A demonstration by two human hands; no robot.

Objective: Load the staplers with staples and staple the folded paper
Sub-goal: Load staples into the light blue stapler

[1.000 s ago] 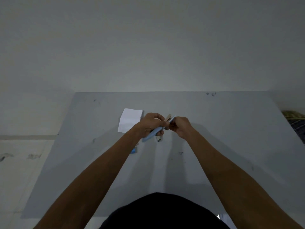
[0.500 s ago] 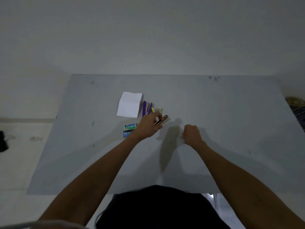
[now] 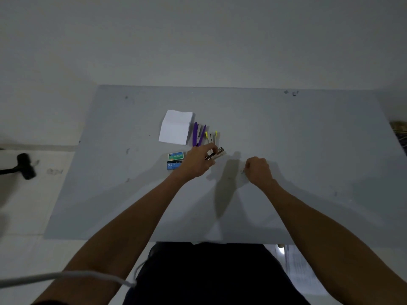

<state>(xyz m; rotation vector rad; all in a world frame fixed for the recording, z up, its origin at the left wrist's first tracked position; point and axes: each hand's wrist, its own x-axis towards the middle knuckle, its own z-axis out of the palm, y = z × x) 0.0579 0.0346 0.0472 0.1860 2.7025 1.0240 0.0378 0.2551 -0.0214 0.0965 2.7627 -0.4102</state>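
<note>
the left hand [image 3: 199, 161] has its grip clenched around a metal stapler [image 3: 217, 154], whose shiny end pokes out past the fingers toward the right and a little away from the person, just above the table [image 3: 308, 150]. the right hand [image 3: 257, 170] is curled into a loose fist well to the right of it; whether it pinches staples or anything else i cannot tell, since the fingers hide whatever is inside.

just beyond the left hand lie a purple stapler [image 3: 198, 134], opened in a v, and a yellow-tipped stapler [image 3: 211, 137], both with their long axes running away from the person. the folded paper [image 3: 176, 127] lies flat beside the purple one, on its left. two staple boxes [image 3: 175, 160] sit stacked or touching just left of the left wrist.

so paper and boxes are all on the left hand's side, nearer to it than to the right. the held stapler's body is mostly covered by the hand, so whether it is open or loaded is hard to judge in this dim light.
</note>
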